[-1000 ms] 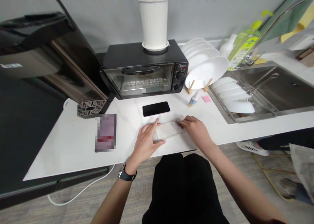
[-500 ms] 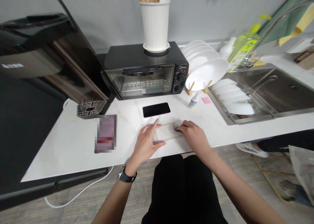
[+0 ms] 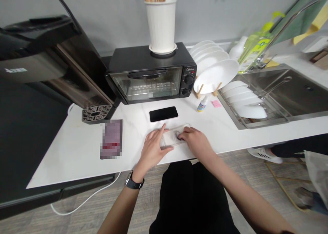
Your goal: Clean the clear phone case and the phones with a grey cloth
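Observation:
A clear phone case [image 3: 170,137] lies flat on the white counter [image 3: 77,148], in front of a black phone [image 3: 163,114]. My left hand [image 3: 153,147] grips the case's left end between thumb and fingers. Pinched fingers of my right hand [image 3: 196,140] press a small dark thing [image 3: 178,135] against the middle of the case; its shape is mostly hidden. Beyond the right hand stands a small white bottle [image 3: 202,104] with a blue and yellow label, beside a pink sticky note [image 3: 216,104].
A toaster oven [image 3: 151,73] stands at the back, bearing a white utensil pot [image 3: 161,25]. Racked plates [image 3: 216,75] and a sink [image 3: 302,90] are on the right. At left are a purple item [image 3: 112,138] and a black machine [image 3: 97,114].
My right hand has moved a little left along the case with the small dark thing. The left hand stays on the left end. The view has shifted slightly.

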`<act>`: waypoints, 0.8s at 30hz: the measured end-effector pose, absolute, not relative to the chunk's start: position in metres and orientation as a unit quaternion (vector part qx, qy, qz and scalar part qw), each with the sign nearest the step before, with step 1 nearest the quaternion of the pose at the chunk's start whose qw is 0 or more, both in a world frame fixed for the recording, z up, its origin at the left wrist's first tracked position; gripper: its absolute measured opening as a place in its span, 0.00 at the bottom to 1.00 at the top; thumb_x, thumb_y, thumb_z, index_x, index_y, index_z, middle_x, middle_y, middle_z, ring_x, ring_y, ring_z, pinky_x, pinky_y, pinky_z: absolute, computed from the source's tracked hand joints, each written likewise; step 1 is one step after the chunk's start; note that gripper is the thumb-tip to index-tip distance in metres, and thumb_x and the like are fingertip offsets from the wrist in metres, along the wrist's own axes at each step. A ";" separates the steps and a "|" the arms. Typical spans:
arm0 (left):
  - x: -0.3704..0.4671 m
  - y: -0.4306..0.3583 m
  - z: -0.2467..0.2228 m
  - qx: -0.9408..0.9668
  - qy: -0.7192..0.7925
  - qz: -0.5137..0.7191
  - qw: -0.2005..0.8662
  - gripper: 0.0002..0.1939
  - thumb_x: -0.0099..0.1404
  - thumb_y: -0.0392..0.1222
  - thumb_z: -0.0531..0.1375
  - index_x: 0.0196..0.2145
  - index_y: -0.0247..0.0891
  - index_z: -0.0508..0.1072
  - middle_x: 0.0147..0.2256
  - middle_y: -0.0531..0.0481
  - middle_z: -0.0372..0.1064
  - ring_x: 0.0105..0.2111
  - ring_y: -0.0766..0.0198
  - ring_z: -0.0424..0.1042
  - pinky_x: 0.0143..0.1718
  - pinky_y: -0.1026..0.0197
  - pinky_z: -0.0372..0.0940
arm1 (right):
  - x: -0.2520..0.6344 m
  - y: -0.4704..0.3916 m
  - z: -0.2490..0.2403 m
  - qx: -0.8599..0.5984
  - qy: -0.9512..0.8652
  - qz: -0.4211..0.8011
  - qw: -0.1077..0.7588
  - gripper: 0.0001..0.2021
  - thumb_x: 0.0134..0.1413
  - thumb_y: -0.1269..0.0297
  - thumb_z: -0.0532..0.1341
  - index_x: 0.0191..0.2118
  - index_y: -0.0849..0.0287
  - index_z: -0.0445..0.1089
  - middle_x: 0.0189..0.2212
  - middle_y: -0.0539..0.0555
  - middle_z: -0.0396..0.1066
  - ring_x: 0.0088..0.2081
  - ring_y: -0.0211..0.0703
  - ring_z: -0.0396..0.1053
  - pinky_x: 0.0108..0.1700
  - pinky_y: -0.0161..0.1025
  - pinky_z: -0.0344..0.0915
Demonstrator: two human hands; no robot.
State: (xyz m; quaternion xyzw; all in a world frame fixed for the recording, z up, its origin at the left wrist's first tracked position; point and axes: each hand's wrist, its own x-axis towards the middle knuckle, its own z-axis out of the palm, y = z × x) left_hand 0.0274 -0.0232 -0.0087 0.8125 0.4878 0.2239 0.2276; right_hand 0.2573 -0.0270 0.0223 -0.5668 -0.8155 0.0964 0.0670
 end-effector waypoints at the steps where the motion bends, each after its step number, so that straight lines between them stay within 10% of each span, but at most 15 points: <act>1: 0.027 -0.023 -0.009 0.813 0.488 0.223 0.228 0.58 0.65 0.46 0.73 0.78 0.56 0.40 0.66 0.50 0.70 0.64 0.47 0.66 0.68 0.42 0.55 | 0.262 -0.025 0.024 -0.598 -0.796 0.072 0.053 0.10 0.68 0.75 0.63 0.44 0.56 0.81 0.42 0.57 0.76 0.43 0.48 0.74 0.42 0.39 0.68; 24: 0.026 -0.022 -0.011 0.816 0.486 0.229 0.213 0.56 0.65 0.47 0.72 0.78 0.52 0.42 0.64 0.46 0.71 0.64 0.46 0.67 0.67 0.43 0.58 | 0.218 -0.021 -0.002 -0.522 -0.837 0.078 0.145 0.11 0.70 0.73 0.62 0.48 0.57 0.81 0.47 0.58 0.77 0.48 0.47 0.75 0.48 0.38 0.71</act>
